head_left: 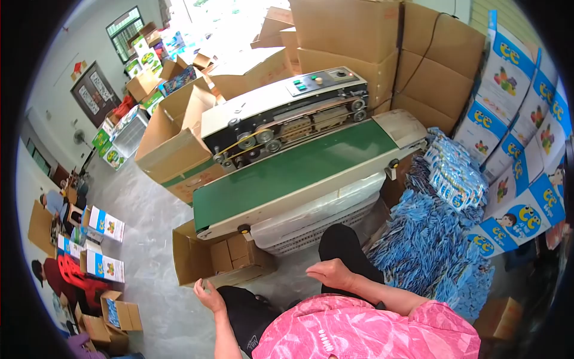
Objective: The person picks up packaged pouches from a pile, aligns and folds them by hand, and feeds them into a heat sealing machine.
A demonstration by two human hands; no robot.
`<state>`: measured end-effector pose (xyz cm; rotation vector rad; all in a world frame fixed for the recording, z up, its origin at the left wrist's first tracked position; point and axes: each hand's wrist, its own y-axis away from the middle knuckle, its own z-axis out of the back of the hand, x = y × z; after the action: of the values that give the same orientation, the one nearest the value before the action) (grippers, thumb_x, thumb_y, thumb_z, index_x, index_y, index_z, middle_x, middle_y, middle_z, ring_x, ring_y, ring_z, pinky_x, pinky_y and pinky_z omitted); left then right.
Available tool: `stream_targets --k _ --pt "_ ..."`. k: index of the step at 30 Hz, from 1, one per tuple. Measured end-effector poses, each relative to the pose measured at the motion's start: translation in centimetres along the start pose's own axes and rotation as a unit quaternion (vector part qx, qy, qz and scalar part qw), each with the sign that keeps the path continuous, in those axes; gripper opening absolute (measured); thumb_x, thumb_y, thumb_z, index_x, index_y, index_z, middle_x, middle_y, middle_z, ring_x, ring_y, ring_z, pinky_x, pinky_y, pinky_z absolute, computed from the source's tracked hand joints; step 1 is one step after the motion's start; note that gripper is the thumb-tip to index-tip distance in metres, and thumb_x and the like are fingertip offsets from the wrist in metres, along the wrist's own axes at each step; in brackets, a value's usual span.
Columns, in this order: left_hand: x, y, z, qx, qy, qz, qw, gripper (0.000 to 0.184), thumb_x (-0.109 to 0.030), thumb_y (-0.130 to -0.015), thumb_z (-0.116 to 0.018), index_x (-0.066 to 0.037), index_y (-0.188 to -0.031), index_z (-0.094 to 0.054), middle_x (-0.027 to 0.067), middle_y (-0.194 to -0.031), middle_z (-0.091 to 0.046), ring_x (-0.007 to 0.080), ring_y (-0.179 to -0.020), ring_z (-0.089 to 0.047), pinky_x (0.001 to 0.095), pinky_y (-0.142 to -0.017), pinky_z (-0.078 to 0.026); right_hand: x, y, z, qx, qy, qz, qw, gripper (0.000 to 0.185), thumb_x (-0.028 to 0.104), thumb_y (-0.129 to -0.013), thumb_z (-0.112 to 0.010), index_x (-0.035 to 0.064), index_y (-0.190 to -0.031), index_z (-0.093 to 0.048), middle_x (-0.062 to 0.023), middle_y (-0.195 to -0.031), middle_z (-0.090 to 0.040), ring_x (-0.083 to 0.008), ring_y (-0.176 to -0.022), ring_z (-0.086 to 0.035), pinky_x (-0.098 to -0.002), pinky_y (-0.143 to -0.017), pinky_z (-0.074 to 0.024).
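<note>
My left hand is held over my left thigh, fingers apart and slightly bent, with nothing in it. By my right knee, my right hand points left with its fingers loosely stretched and close together; no object shows in it. In front of me stands a sealing machine with rollers, a yellow belt and a control panel. Its green conveyor belt runs along my side. Neither hand touches the machine. An open cardboard box holding smaller cardboard pieces is nearest to my left hand.
On the right lies a large heap of blue packets, with bundled packets on top. Printed cartons lean beside it. A white plastic crate sits under the conveyor. Large boxes stand behind the machine. Other people are at far left.
</note>
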<state>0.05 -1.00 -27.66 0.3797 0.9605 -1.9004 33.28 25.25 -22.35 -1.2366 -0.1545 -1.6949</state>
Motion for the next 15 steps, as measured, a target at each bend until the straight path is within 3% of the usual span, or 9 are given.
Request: stream_targets --k 2,13,15 --pt "0.0 -0.2 0.3 0.003 0.021 0.063 0.998 0.029 -0.008 -0.086 -0.061 0.000 -0.113 -0.056 0.0137 -0.115 -0.054 0.0296 -0.108 -0.051 0.0392 -0.093 -0.041 0.0 0.2 -0.3 0.005 0.021 0.031 0.999 0.013 0.016 -0.082 -0.068 0.0053 -0.089 -0.068 -0.0111 -0.084 -0.068 -0.0261 -0.071 -0.067 -0.0321 -0.061 -0.0536" --pt "-0.5 -0.3 -1.0 -0.005 -0.003 0.012 1.000 0.029 -0.014 -0.089 -0.060 0.001 -0.113 -0.057 0.0137 -0.112 -0.056 0.0271 -0.101 -0.055 0.0367 -0.085 -0.045 -0.4 0.5 0.2 -0.068 -0.053 0.000 0.996 0.013 0.018 -0.082 -0.068 0.0053 -0.086 -0.068 -0.0118 -0.083 -0.068 -0.0291 -0.075 -0.066 -0.0360 -0.066 -0.0531" --pt "0.2 -0.6 0.3 0.046 -0.012 -0.020 0.999 0.029 -0.016 -0.090 -0.060 0.001 -0.114 -0.057 0.0141 -0.111 -0.057 0.0269 -0.099 -0.056 0.0365 -0.084 -0.045 -0.3 0.9 1.3 -0.086 -0.063 -0.005 0.994 0.013 0.016 -0.083 -0.068 0.0041 -0.087 -0.067 -0.0124 -0.082 -0.067 -0.0286 -0.075 -0.066 -0.0360 -0.066 -0.0528"
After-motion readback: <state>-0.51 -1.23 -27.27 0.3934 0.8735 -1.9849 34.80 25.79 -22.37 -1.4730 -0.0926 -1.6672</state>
